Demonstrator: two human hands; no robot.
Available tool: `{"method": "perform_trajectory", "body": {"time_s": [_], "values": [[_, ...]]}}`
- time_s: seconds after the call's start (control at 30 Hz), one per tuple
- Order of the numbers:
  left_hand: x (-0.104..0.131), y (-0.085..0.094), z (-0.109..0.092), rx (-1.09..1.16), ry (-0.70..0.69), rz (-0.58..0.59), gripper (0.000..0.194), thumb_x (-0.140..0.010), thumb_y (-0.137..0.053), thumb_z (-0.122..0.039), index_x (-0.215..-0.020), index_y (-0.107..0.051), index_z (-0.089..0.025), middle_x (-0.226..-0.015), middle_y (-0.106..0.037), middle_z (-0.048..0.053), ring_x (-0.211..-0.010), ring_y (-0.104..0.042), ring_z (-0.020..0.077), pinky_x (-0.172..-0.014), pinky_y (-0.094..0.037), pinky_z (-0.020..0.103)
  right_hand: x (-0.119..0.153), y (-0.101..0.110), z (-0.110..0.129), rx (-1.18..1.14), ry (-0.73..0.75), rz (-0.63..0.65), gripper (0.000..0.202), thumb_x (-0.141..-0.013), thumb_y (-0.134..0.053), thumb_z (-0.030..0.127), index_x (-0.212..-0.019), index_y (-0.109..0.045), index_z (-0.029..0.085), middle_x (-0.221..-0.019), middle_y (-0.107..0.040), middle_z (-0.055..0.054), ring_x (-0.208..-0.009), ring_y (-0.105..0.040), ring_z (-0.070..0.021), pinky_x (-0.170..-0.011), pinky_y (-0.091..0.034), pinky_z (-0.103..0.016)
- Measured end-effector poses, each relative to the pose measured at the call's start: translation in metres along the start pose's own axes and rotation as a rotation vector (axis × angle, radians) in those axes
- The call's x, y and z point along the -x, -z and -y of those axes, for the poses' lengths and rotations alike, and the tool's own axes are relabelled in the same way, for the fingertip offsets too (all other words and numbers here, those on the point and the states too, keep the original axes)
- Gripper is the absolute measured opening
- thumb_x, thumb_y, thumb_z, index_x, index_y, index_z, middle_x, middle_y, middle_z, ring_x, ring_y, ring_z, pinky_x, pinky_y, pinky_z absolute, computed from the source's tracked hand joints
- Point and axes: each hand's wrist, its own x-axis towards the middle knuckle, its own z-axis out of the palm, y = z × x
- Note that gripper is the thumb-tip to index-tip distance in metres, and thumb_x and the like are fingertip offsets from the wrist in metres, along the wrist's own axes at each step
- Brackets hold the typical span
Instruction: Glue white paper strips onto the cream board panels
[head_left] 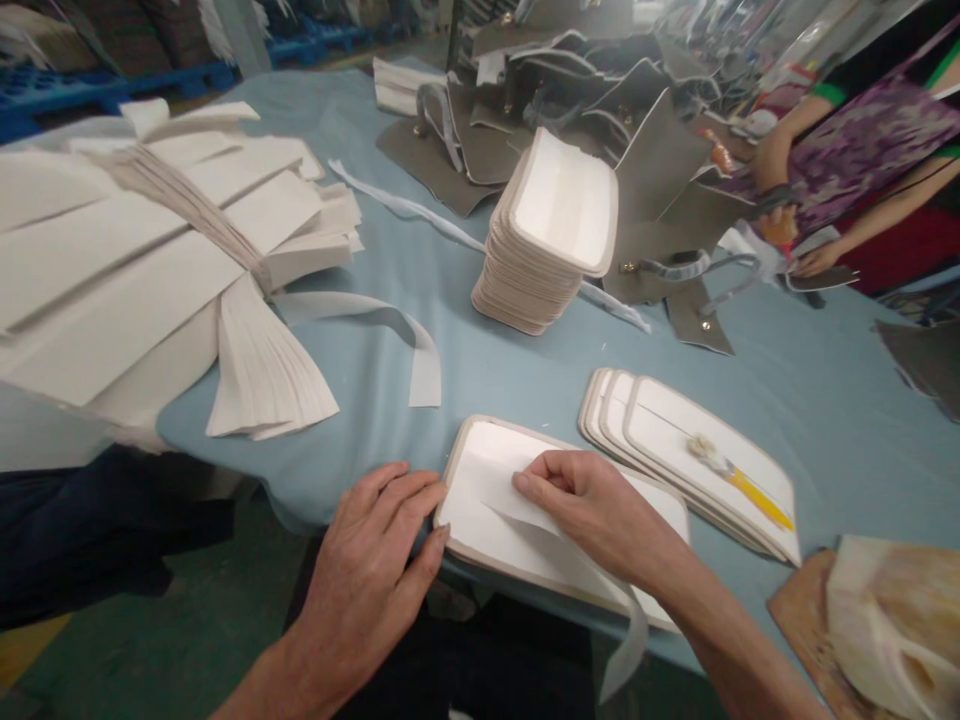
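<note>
A white rounded panel with a beige edge [480, 450] lies at the table's front edge. My left hand [382, 550] rests at its left end, fingertips on the rim, fingers slightly apart. Over the panel my right hand [585, 500] pinches a thin white strip [525, 510] between thumb and fingers. The strip's far end [626, 650] hangs past the front edge. Just behind, to the right, sits a short stack of similar panels [720, 430], with a yellow-handled brush [757, 498] on top.
A tall stack of panels [562, 200] stands mid-table. Bundled white strips [172, 230] lie at the left, a loose strip [424, 360] beside them. Grey pieces [495, 130] are heaped behind. A glue-stained container [892, 620] is at front right. Another person's hands [817, 260] work at far right.
</note>
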Motion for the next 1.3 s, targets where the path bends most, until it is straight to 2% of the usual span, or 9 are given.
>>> {"method": "perform_trajectory", "body": {"time_s": [0.23,0.33,0.5,0.73,0.9,1.03,1.13,1.3], "values": [[-0.007,0.005,0.000,0.013,-0.022,0.004,0.023,-0.100,-0.053,-0.013,-0.121,-0.061,-0.013,-0.120,-0.068,0.009,-0.119,-0.053,0.0251,-0.109,-0.039,0.041,-0.004,-0.001,0.003,0.061,0.000,-0.003,0.036,-0.092,-0.052,0.049,-0.072,-0.063,0.021,-0.070,-0.060,0.001,-0.065,-0.048,-0.0150,-0.060,-0.031,-0.029],[-0.011,0.008,0.002,0.007,-0.056,0.039,0.026,-0.100,-0.052,-0.014,-0.124,-0.061,-0.013,-0.127,-0.068,0.009,-0.121,-0.052,0.0266,-0.107,-0.040,0.042,-0.004,0.000,0.005,0.080,0.000,-0.012,0.034,-0.092,-0.052,0.047,-0.072,-0.062,0.022,-0.070,-0.060,0.001,-0.066,-0.049,-0.0153,-0.062,-0.031,-0.029],[-0.018,0.006,0.005,-0.074,-0.199,0.131,0.036,-0.103,-0.046,-0.024,-0.134,-0.059,-0.011,-0.147,-0.060,0.010,-0.133,-0.045,0.0336,-0.108,-0.039,0.047,-0.003,0.002,0.011,0.106,-0.009,-0.007,0.031,-0.093,-0.053,0.041,-0.071,-0.062,0.021,-0.070,-0.061,0.001,-0.067,-0.050,-0.0157,-0.064,-0.031,-0.030],[-0.017,-0.002,0.011,-0.213,-0.299,0.174,0.048,-0.103,-0.045,-0.040,-0.141,-0.058,-0.013,-0.151,-0.059,0.008,-0.140,-0.046,0.0373,-0.106,-0.040,0.048,0.004,0.010,0.009,0.087,0.004,0.019,0.028,-0.093,-0.055,0.039,-0.074,-0.066,0.021,-0.073,-0.063,0.000,-0.070,-0.052,-0.0160,-0.064,-0.031,-0.030],[-0.017,-0.002,0.018,-0.243,-0.367,0.168,0.058,-0.103,-0.043,-0.051,-0.145,-0.055,-0.013,-0.151,-0.059,0.009,-0.137,-0.049,0.0385,-0.105,-0.041,0.048,0.017,0.026,-0.019,0.028,0.012,0.047,0.029,-0.091,-0.057,0.042,-0.073,-0.066,0.021,-0.067,-0.057,0.002,-0.063,-0.045,-0.0136,-0.059,-0.031,-0.028],[-0.017,-0.004,0.023,-0.278,-0.415,0.183,0.066,-0.103,-0.042,-0.050,-0.157,-0.038,-0.013,-0.154,-0.056,0.010,-0.139,-0.048,0.0393,-0.106,-0.042,0.050,0.032,0.038,-0.054,-0.106,0.029,0.060,0.038,-0.088,-0.058,0.049,-0.064,-0.054,0.020,-0.061,-0.043,0.004,-0.058,-0.035,-0.0119,-0.052,-0.025,-0.027],[-0.016,-0.005,0.026,-0.302,-0.428,0.210,0.070,-0.103,-0.042,-0.048,-0.163,-0.026,-0.015,-0.156,-0.053,0.010,-0.141,-0.047,0.0397,-0.108,-0.040,0.051,0.044,0.046,-0.078,-0.195,0.036,0.059,0.042,-0.089,-0.055,0.054,-0.064,-0.047,0.021,-0.062,-0.034,0.005,-0.058,-0.030,-0.0112,-0.051,-0.022,-0.027],[-0.013,-0.008,0.030,-0.276,-0.407,0.235,0.068,-0.101,-0.041,-0.046,-0.163,-0.026,-0.022,-0.161,-0.048,0.007,-0.145,-0.045,0.0374,-0.114,-0.037,0.049,0.059,0.054,-0.113,-0.229,0.049,-0.063,0.039,-0.088,-0.054,0.053,-0.068,-0.052,0.020,-0.064,-0.039,0.004,-0.061,-0.035,-0.0119,-0.054,-0.026,-0.026]]}}
